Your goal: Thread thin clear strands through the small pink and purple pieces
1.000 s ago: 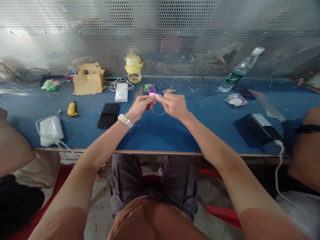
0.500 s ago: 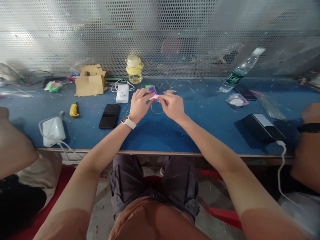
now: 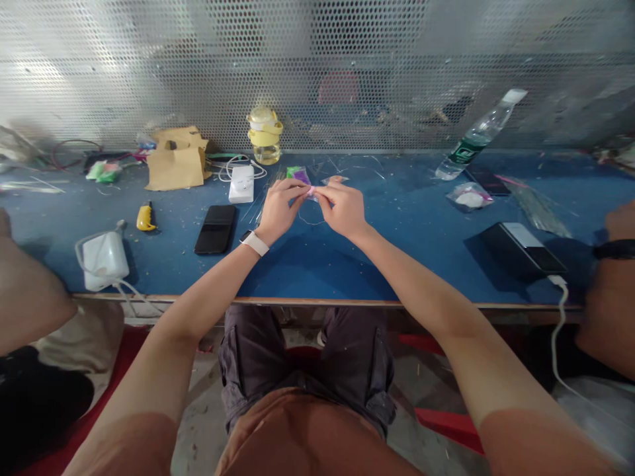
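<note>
Centrally in the frame, the left hand [image 3: 278, 210] and right hand [image 3: 343, 208] pinch one small pink piece [image 3: 311, 192] between closed fingertips. Bare blue table [image 3: 317, 264] lies open below them down to its front edge; a black phone [image 3: 215, 229] sits to their left.

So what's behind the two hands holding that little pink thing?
Behind the left hand and right hand, which pinch the small pink piece, lie a purple packet and a green one on the blue table. The hands cover most of the pink piece.
</note>
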